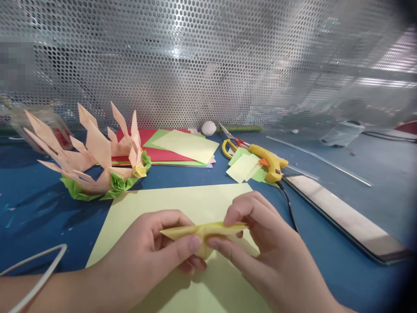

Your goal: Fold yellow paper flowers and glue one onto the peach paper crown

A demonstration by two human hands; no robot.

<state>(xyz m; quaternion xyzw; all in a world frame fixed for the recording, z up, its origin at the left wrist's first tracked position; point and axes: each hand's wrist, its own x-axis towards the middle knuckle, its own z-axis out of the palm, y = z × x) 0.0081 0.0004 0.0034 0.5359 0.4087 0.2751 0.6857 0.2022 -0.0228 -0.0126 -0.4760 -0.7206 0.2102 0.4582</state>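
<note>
Between my two hands is a folded piece of yellow paper point(208, 230), held just above a large pale yellow sheet point(130, 208). My left hand point(163, 248) is closed on its left part, with the thumb pressed on the front and the other fingers partly hidden behind. The right side is pinched by my right hand point(260, 239), thumb below and index finger on the upper edge. A pointed flap sticks out to the left, and a rounded part hangs below in the middle.
Behind to the left stands a peach and green folded-paper crown point(100, 152). Coloured sheets point(185, 145) lie at the back, beside scissors point(228, 141), small paper squares point(243, 167) and a yellow glue gun point(272, 163) with a black cord. A phone point(345, 217) lies right; a white cable point(48, 269) loops at left.
</note>
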